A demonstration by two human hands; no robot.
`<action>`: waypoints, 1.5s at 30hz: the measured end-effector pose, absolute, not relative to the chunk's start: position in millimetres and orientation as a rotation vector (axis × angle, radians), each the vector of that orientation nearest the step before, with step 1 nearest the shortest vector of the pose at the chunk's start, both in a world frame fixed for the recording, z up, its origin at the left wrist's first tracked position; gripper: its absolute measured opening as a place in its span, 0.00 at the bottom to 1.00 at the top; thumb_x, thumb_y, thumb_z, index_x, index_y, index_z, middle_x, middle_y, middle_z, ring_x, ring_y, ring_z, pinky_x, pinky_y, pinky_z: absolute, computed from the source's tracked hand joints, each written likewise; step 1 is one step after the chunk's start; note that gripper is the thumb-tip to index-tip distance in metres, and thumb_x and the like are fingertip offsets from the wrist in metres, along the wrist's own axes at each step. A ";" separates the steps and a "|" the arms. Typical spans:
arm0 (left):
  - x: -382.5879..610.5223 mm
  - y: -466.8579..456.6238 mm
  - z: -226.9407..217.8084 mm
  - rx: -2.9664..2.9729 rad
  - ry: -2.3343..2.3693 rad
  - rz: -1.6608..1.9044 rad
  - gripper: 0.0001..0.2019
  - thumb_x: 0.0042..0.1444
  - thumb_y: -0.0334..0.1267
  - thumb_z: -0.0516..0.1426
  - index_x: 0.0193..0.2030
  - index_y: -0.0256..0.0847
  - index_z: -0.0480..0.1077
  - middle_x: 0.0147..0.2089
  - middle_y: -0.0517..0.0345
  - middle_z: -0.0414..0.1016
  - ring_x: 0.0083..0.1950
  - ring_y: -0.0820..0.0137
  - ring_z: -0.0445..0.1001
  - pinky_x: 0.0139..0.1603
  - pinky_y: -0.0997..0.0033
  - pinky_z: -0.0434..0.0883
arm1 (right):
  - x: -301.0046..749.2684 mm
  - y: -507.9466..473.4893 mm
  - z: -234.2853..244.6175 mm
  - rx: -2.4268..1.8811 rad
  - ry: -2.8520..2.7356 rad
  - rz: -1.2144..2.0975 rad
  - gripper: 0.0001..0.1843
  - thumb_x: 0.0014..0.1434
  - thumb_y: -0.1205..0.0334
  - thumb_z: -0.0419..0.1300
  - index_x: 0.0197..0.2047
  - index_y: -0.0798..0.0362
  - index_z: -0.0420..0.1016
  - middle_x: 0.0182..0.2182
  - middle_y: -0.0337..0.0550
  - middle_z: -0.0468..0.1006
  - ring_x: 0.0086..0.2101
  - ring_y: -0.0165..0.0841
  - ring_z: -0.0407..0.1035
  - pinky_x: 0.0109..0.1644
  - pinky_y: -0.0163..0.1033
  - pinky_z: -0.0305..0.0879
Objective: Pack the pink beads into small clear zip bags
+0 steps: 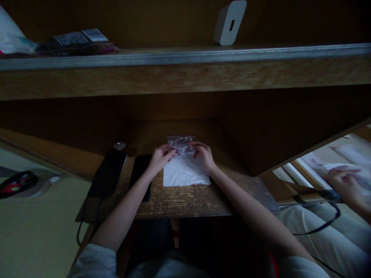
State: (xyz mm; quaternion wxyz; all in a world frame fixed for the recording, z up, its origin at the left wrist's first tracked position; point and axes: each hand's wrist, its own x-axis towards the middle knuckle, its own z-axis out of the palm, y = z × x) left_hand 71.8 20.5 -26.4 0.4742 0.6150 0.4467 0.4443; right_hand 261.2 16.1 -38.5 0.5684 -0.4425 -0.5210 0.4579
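A small clear plastic bag with something reddish inside is held up between both hands at the back of a worn wooden desk. My left hand pinches its left edge with closed fingers. My right hand grips its right edge, fingers curled. Directly below the bag a white tissue lies flat on the desk, partly under my right hand.
A dark phone and a larger black device with a cable lie left of the tissue. A wooden shelf overhangs, carrying a white box and packets. Another person's hand shows at the right.
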 end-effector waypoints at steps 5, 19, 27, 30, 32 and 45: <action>75.1 16.2 -23.5 1.525 1.065 1.061 0.11 0.51 0.42 0.59 0.36 0.35 0.71 0.29 0.56 0.75 0.28 0.74 0.72 0.24 0.78 0.66 | 256.4 14.3 -34.8 -1.086 -1.216 1.092 0.13 0.47 0.52 0.64 0.29 0.53 0.70 0.24 0.36 0.68 0.20 0.25 0.57 0.21 0.31 0.53; 76.9 7.0 -22.1 1.796 1.097 1.303 0.29 0.50 0.37 0.62 0.57 0.41 0.58 0.34 0.60 0.72 0.33 0.74 0.72 0.31 0.78 0.68 | 257.2 16.7 -35.5 -0.989 -1.058 1.250 0.15 0.50 0.48 0.61 0.33 0.53 0.74 0.19 0.34 0.60 0.18 0.24 0.50 0.20 0.33 0.46; 74.5 -0.6 -25.8 2.124 1.195 1.382 0.20 0.52 0.41 0.61 0.51 0.42 0.64 0.39 0.57 0.74 0.35 0.73 0.74 0.34 0.75 0.71 | 258.6 16.5 -30.8 -0.984 -1.021 1.327 0.14 0.51 0.50 0.58 0.34 0.52 0.71 0.20 0.35 0.59 0.17 0.25 0.46 0.19 0.33 0.42; 73.7 -2.2 -24.5 2.191 1.234 1.371 0.18 0.51 0.43 0.62 0.47 0.42 0.66 0.36 0.58 0.74 0.33 0.74 0.73 0.32 0.75 0.71 | 259.9 18.1 -32.5 -0.986 -1.039 1.313 0.14 0.52 0.51 0.56 0.36 0.52 0.71 0.20 0.35 0.60 0.18 0.25 0.46 0.20 0.33 0.43; 73.9 -3.3 -22.6 2.235 1.229 1.377 0.17 0.51 0.43 0.62 0.47 0.41 0.67 0.35 0.59 0.73 0.33 0.74 0.73 0.32 0.76 0.70 | 260.7 18.9 -32.9 -0.974 -1.040 1.308 0.13 0.52 0.52 0.55 0.36 0.52 0.72 0.20 0.35 0.61 0.18 0.25 0.46 0.20 0.33 0.43; 77.6 -3.6 -18.3 2.276 1.156 1.181 0.07 0.56 0.39 0.58 0.40 0.41 0.72 0.38 0.56 0.77 0.38 0.71 0.75 0.41 0.71 0.72 | 259.4 14.9 -29.7 -1.031 -0.953 1.183 0.20 0.44 0.47 0.64 0.23 0.52 0.62 0.20 0.35 0.61 0.21 0.25 0.53 0.22 0.32 0.46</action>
